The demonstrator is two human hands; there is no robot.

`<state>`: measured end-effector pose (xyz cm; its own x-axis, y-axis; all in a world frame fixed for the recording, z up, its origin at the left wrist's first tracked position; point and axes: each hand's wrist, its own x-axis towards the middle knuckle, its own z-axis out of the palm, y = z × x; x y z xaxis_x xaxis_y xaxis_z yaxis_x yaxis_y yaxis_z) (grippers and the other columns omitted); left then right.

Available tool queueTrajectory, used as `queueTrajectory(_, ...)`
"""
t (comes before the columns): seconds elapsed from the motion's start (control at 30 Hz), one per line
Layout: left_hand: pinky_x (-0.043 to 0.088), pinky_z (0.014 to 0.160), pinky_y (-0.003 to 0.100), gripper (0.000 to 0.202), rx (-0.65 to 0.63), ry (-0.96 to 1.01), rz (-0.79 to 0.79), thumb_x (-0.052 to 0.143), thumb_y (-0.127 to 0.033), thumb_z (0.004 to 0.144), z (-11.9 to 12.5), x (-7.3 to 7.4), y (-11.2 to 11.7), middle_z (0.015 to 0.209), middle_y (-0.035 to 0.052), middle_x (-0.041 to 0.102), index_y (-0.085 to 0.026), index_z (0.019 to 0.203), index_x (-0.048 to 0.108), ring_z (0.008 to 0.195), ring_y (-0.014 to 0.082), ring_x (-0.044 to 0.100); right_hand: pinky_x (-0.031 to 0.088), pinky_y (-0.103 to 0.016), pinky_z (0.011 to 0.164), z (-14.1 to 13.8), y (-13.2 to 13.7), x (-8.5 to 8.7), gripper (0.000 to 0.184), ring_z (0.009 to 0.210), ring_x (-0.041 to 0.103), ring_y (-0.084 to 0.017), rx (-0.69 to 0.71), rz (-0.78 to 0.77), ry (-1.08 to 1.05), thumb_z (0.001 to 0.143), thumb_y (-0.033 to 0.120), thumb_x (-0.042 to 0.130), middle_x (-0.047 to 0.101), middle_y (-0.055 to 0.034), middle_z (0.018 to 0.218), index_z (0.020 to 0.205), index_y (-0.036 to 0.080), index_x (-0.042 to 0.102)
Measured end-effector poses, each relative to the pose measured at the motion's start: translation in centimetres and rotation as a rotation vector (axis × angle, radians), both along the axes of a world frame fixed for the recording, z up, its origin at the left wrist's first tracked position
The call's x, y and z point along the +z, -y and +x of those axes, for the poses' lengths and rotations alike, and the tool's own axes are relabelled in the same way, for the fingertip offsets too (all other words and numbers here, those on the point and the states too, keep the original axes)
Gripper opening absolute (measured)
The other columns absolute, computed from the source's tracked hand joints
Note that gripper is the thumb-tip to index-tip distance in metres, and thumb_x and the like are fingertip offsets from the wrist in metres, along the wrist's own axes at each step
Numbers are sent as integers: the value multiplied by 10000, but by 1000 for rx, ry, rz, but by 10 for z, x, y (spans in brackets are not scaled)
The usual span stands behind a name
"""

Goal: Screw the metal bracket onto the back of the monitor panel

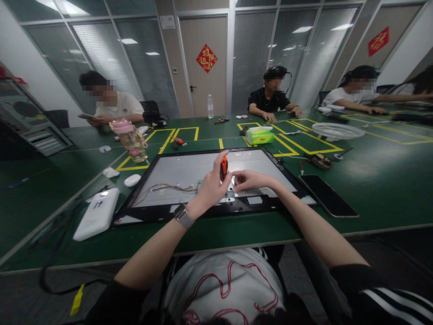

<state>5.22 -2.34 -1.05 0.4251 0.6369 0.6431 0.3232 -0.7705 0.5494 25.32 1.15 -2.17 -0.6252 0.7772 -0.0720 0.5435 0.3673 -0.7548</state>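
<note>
A flat display panel (pixel 169 169) with a black frame and grey back lies on the green table in front of me. My left hand (pixel 214 184), with a watch on its wrist, is closed around an orange and black screwdriver (pixel 223 168) held upright over the panel's lower middle. Close beside it, my right hand (pixel 250 179) has its fingers curled in a pinch at a small metal bracket (pixel 230 195). Whatever sits between those right fingertips is too small to make out. Thin coloured wires (pixel 165 186) run across the panel to the left.
Left of the panel are a white power bank (pixel 98 214), a white case (pixel 132 180) and a pink-lidded bottle (pixel 130 141). A phone (pixel 327 195) lies at right. Behind stand a green tissue pack (pixel 260 135) and a white basket (pixel 337 131). Several people sit across the table.
</note>
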Motion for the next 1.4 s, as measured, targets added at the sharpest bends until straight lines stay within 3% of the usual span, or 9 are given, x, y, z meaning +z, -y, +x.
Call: queueTrajectory(1.4,518,680,294,609,-20,29,-24,457,-185,886,1,0,0,829,3,537,-232,1423,174,623,113,573,363,-231,590,2,-3,-3,521,629,468,-111,8,35,20,715,452,705,519,25,678,1104,125,591)
